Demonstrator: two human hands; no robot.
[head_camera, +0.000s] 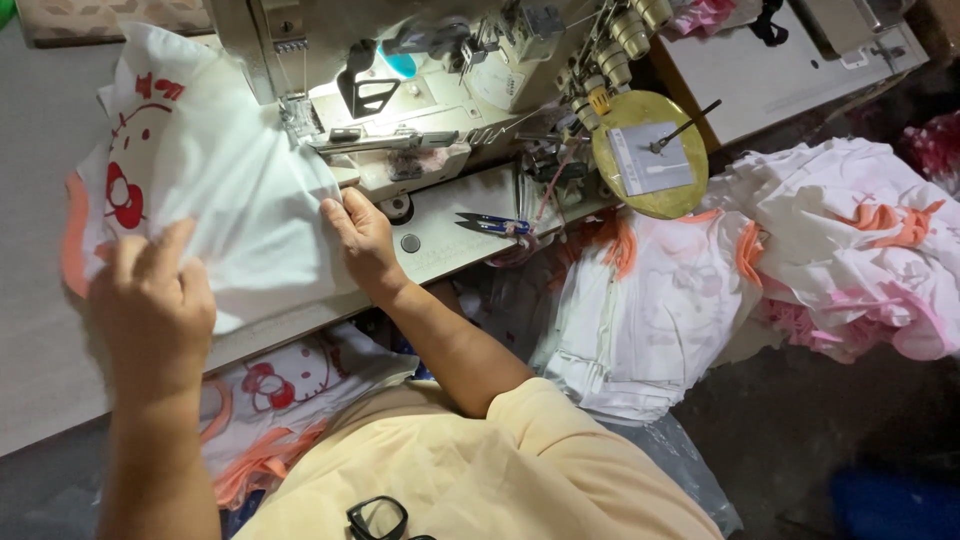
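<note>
Workroom: dim sewing station, pale machine table (40, 350) running from my lap away to the upper left, dark floor to my right.
Lap: black glasses (377, 518) lie on my yellow shirt (480, 470); printed white and orange pieces (270, 400) hang below the table edge.
Left hand: my left hand (150, 300) is nearest me, back up, fingers spread and curled over the near fold of the white garment (220, 190), pinching the cloth; forearm comes straight up from the bottom edge.
Right hand: my right hand (362, 238) lies flat on the garment's right edge, fingers together, pressing it to the table just short of the presser foot (298, 118); forearm slants back to my elbow.
Garment: spread on the table between both hands, red cartoon print at its far left, orange trim (72, 240) on the left border, far corner under the needle area.
Room to move: bare table to the left of the cloth; right of my right hand sit blue thread snips (490, 225), close by.
Machine: grey sewing machine (420, 80) beyond my hands, lit at the needle, with a round yellow disc (650, 155) to its right.
Far right: heap of white, pink and orange garments (780, 270) crowds that side.
</note>
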